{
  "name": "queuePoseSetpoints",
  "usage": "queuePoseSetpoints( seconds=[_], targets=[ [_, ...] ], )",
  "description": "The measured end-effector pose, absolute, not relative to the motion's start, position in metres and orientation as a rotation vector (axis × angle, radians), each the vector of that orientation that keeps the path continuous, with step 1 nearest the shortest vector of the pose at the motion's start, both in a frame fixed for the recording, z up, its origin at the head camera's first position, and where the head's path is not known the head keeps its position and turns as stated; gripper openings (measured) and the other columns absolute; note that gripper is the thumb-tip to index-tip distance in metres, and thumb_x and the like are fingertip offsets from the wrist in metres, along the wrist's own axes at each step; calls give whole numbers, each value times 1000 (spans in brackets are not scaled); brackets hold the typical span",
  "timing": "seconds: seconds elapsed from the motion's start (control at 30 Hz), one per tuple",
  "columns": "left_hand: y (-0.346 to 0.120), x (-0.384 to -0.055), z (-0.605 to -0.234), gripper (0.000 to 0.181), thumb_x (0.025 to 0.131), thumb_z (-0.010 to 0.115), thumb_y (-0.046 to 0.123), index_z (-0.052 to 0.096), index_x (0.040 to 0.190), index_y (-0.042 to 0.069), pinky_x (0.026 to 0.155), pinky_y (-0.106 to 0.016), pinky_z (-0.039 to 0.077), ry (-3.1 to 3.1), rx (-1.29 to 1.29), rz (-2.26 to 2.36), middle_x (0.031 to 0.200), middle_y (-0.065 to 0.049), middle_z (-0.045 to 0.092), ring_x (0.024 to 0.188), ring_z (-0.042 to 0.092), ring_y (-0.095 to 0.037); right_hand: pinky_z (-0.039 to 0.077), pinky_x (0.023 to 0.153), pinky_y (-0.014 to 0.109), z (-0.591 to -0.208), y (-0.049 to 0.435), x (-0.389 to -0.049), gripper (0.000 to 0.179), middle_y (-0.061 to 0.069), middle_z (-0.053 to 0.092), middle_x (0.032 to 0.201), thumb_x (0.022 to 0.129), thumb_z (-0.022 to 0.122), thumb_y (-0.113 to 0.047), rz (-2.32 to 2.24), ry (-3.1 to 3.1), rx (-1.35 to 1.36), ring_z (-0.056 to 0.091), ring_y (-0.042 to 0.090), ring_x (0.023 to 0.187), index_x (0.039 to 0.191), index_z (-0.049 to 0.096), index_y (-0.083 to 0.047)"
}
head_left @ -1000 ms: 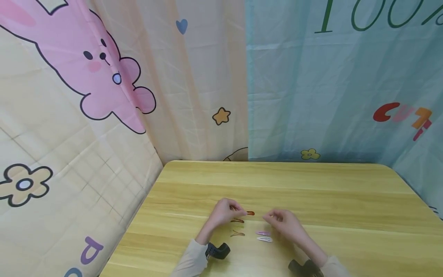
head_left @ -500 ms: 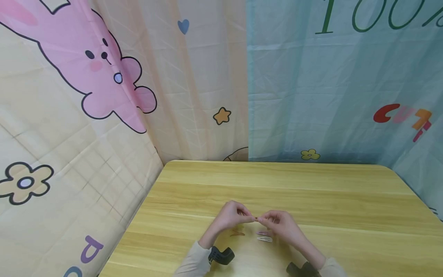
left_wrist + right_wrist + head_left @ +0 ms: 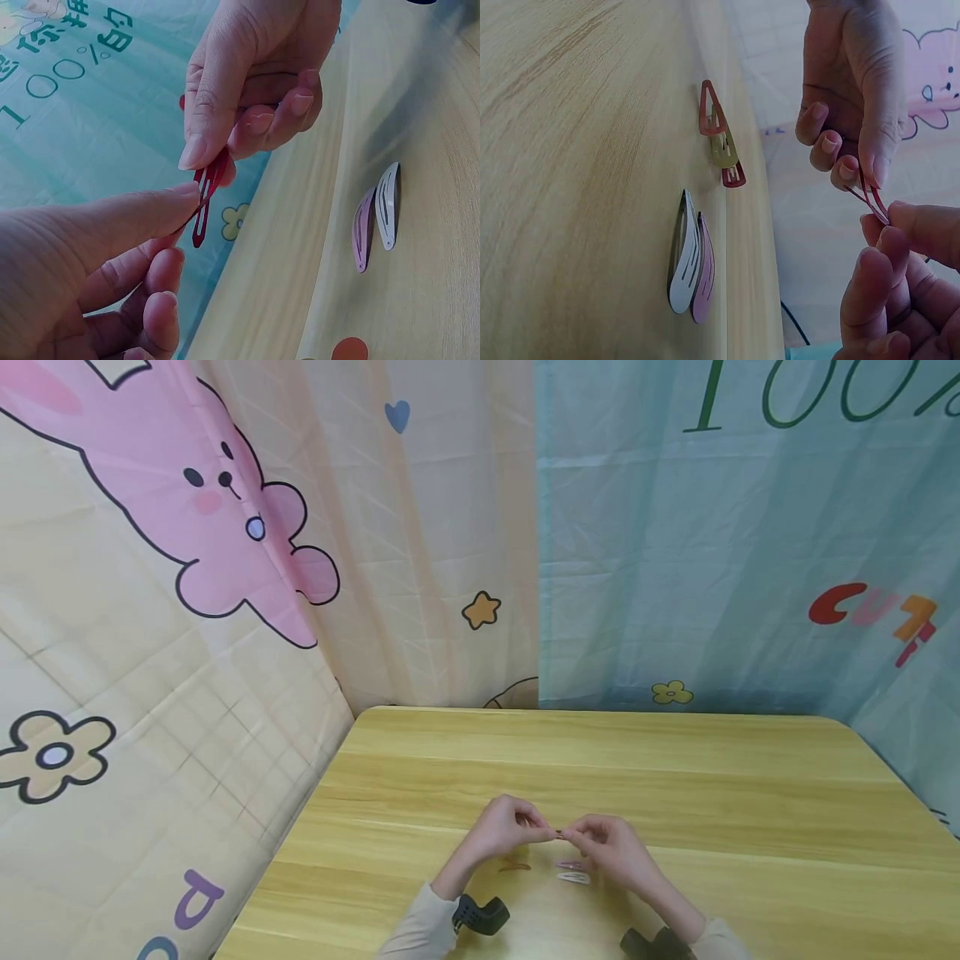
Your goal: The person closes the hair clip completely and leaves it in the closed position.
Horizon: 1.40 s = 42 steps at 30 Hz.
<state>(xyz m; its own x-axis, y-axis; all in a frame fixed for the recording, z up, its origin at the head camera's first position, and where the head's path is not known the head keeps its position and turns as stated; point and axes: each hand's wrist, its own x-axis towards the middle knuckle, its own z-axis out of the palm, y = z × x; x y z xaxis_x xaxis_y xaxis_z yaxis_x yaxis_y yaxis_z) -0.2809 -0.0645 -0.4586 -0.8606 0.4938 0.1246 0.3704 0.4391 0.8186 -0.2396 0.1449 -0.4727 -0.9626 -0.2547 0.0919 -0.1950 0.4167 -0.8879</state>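
Both hands meet above the table, holding one red snap hair clip [image 3: 217,171] between them. Its two parts stand spread apart. My left hand [image 3: 510,828] pinches the narrow end with thumb and finger. At the wide end, the thumb and finger of my right hand [image 3: 611,847] grip it. Below, a white snap clip [image 3: 682,277] and a pink one [image 3: 703,296] lie side by side on the table, nearest my right hand. Under my left hand, an orange-red clip [image 3: 712,126], an olive clip [image 3: 724,156] and a dark red clip [image 3: 736,178] overlap in the right wrist view.
The wooden table [image 3: 637,760] spreads around the hands. Printed curtains [image 3: 435,527] hang along its back and left side. A dark camera mount [image 3: 483,914] sits on the left wrist, another [image 3: 652,943] on the right.
A second ago only the left hand held the red clip, with the right hand apart. The hands came together at the clip half a second ago and have barely moved since.
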Motion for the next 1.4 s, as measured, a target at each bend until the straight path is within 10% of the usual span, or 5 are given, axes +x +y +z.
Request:
queuePoseSetpoints(
  seconds=[1.4],
  targets=[
    [-66,-282,-453,14,95,59,11,68,85,5,60,-21,38,2294,844,1457,78,-16,60,64,45,-7,39,46,22,-471,147,-240,31,1,51,63,100,50,-21,-1818,2262,-665,51,20,50,98,53,9]
  ],
)
